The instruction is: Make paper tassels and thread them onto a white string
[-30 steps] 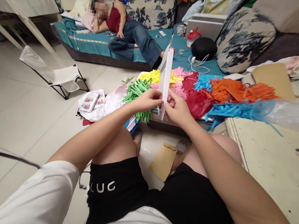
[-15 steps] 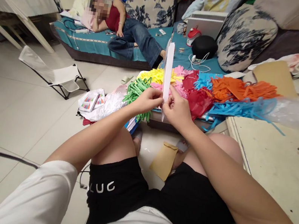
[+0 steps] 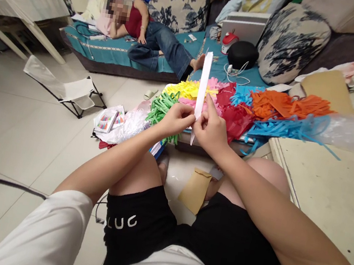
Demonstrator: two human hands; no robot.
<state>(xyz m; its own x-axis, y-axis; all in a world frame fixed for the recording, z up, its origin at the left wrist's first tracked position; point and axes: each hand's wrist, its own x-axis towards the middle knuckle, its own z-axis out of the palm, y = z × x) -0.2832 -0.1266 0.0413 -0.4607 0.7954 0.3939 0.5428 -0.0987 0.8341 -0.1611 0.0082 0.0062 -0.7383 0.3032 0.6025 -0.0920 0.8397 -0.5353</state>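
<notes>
Between my hands stands a thin white folded paper piece [image 3: 204,80], upright and seen almost edge-on. My left hand [image 3: 179,118] pinches its lower left side with thumb and fingertips. On the other side my right hand [image 3: 211,124] grips the lower part, its index finger pointing up along the paper. What the fingertips press exactly is partly hidden. Just behind lie fringed tissue-paper tassels: green [image 3: 160,109], yellow [image 3: 182,89], red [image 3: 237,121], orange [image 3: 279,105] and blue [image 3: 276,127].
A person [image 3: 140,27] lies on the teal-covered sofa [image 3: 104,56]. A white folding chair [image 3: 65,86] stands at left, near printed packets [image 3: 106,121] and clear plastic. A brown envelope [image 3: 194,192] lies between my feet. A cream tabletop [image 3: 329,194] is at right.
The white paper has turned slightly and its top has shifted right. My right index finger has straightened upward; both hands keep their places on the paper.
</notes>
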